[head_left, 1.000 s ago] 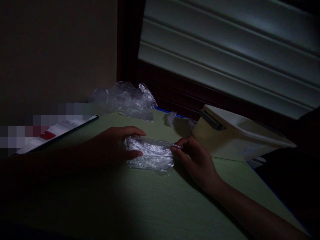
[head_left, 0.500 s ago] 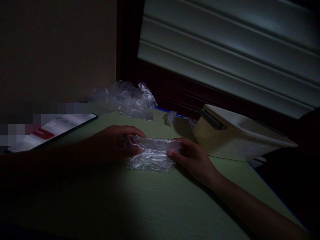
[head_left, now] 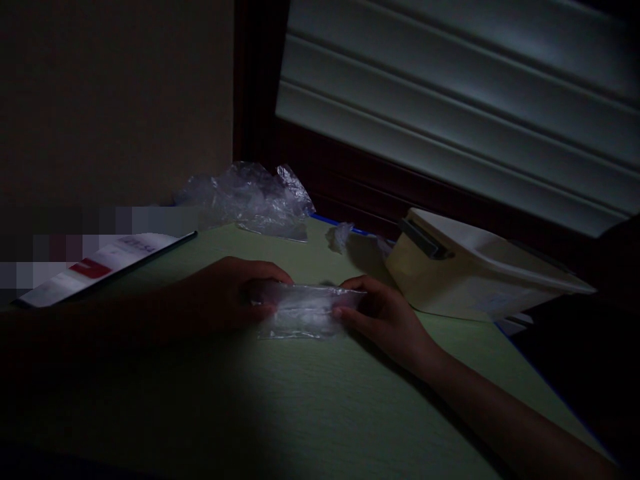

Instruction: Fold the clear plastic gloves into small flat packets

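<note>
A clear plastic bag [head_left: 303, 317] is stretched flat between my two hands, low over the green tabletop [head_left: 340, 400]. My left hand [head_left: 240, 290] pinches its left end, with the thumb in front and the fingers behind. At the right end, my right hand [head_left: 383, 310] grips the bag between thumb and fingers. Shadow hides much of the left hand and forearm. Behind the hands lies a heap of crumpled clear plastic bags [head_left: 250, 197], with a small crumpled piece [head_left: 341, 237] to its right.
On the right stands a cream plastic bin [head_left: 450, 280] with a dark handle clip. A phone [head_left: 107, 263] with a lit screen lies at the left. At the back are a dark window frame and pale slats [head_left: 450, 100]. The room is dim.
The bag's upper edge has tipped down a little and its sheet looks flatter, with fewer wrinkles. Both hands keep their hold and have barely shifted.
</note>
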The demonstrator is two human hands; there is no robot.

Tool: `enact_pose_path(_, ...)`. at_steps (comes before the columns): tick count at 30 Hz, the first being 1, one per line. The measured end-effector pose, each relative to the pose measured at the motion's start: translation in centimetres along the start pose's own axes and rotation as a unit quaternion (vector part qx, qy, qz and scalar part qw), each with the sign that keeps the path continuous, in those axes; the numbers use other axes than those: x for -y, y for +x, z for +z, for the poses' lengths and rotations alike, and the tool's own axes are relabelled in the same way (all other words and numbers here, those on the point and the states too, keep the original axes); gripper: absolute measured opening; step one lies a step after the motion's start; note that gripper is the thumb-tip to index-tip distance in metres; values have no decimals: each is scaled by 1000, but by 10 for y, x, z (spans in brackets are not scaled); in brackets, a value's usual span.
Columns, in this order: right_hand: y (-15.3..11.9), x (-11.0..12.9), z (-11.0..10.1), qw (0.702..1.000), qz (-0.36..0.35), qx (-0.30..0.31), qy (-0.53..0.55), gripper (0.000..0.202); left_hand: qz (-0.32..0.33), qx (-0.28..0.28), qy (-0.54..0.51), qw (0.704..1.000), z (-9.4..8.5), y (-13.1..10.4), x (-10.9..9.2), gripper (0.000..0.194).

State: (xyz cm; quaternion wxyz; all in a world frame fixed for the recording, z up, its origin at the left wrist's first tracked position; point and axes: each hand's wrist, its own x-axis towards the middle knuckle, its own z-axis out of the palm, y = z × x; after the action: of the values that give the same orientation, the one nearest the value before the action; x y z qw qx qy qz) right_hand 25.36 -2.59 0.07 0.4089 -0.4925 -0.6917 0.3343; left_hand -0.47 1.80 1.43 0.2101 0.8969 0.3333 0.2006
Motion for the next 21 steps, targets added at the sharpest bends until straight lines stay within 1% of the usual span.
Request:
enact_pose_path(2,-1,0,0,1000,-6,-4,-11,28,4,-2,-13,1000,2,-1,0,31)
enact_pose_path(4,-1,1,1,1000,-10,-4,-24,30,18,-9,-18,1000,3,-3,0,31)
enact_pose_path(6,-1,2,1,999,-13,-1,-37,25,26,-15,-14,999,3,-4,-1,30)
enact_pose_path(10,-1,3,-2,997,-21,-1,-68,7,29,-32,11,999,4,-3,2,28)
enact_pose_path(12,-1,2,-3,996,-30,-3,-86,3,44,-40,6,998,5,-2,5,25)
enact_pose_path(15,-1,1,-5,993,-46,-6,-107,11,90,-30,-9,995,7,-1,11,19)
enact_pose_path(18,-1,0,-4,989,-69,-7,-127,20,136,-10,11,991,7,-3,13,22)
enact_pose_path(20,-2,0,-3,986,-88,-6,-141,24,150,-1,42,988,7,-5,14,25)
enact_pose_path(21,-2,0,-3,984,-98,-5,-149,27,147,2,56,988,6,-6,13,26)
